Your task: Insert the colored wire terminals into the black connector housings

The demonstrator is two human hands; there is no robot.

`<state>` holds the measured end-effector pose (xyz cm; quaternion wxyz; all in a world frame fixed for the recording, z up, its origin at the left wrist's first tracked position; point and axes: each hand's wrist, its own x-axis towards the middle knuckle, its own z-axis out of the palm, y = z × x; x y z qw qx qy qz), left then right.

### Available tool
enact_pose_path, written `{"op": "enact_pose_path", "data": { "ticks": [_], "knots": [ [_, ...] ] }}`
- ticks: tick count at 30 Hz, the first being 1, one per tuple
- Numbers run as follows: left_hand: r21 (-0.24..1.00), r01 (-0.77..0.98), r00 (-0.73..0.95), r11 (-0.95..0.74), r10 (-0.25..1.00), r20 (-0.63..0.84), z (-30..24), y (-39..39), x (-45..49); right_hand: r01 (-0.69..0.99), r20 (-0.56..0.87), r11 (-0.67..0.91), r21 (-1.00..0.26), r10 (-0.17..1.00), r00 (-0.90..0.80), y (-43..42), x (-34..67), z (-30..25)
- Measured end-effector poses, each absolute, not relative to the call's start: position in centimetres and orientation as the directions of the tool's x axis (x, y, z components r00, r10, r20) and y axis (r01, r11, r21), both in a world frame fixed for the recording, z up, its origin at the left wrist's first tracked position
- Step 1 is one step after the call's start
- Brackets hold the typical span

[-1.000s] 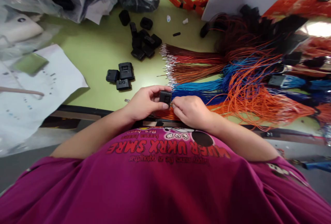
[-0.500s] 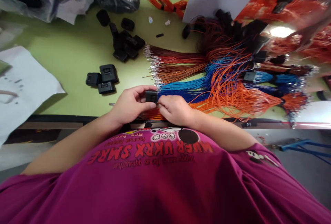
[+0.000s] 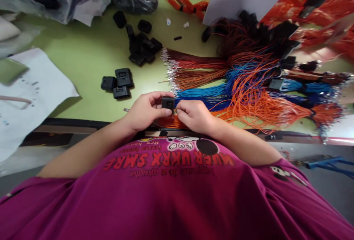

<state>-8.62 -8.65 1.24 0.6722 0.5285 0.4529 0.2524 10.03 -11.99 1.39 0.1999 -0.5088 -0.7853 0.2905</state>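
Gripping a black connector housing (image 3: 167, 103) between thumb and fingers, the left hand (image 3: 143, 111) is narrowed to the housing's width; the thumb lies along its near edge and the index finger reaches over its far edge, with the palm turned toward the right; the right hand (image 3: 195, 116) has its fingers curled in and bunched against the thumb in a closed pinch, the tips just beside the housing's right side; whether anything lies between them is too small to tell. Both forearms come in from the near side, the left slanting to the right and the right slanting to the left, so the 2 hands meet close to the near edge of the green table (image 3: 88, 101); the wrists look nearly straight and the backs of the hands are partly in view.

The held housing is above the table's near edge, with orange wires (image 3: 177, 122) beneath and blue wires (image 3: 203, 91) just beyond; farther to the left, 3 black housings (image 3: 123, 78) sit close together; beyond them is a heap of black parts (image 3: 143, 48); brown wires (image 3: 200, 62) lie at the far right of the hands, their pale tips pointing left.
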Motion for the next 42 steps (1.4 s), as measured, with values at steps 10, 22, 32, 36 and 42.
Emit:
{"op": "enact_pose_path", "data": {
  "ticks": [10,22,32,36,42],
  "knots": [
    [0.94,0.105,0.473,0.324,0.815,-0.334,1.1,-8.6,-8.7,0.646,0.052,0.336,-0.686,0.908,-0.416,-11.8,10.1,1.4],
    [0.96,0.153,0.444,0.235,0.852,-0.279,0.9,-8.6,-8.7,0.677,0.02,0.334,-0.656,0.904,-0.426,-11.8,10.0,1.1],
    [0.965,0.147,0.453,0.216,0.853,-0.26,1.3,-9.0,-8.7,0.692,0.042,0.384,-0.611,0.889,-0.457,-12.1,9.7,1.3],
    [0.967,0.177,0.449,0.185,0.859,-0.247,2.5,-9.5,-9.5,0.625,0.038,0.49,-0.608,0.804,-0.593,-11.7,10.8,3.0],
    [0.91,0.305,0.558,0.28,0.722,-0.409,2.9,-10.3,-10.9,0.833,-0.082,0.459,-0.308,0.86,-0.504,-9.6,15.7,4.6]
  ]
}}
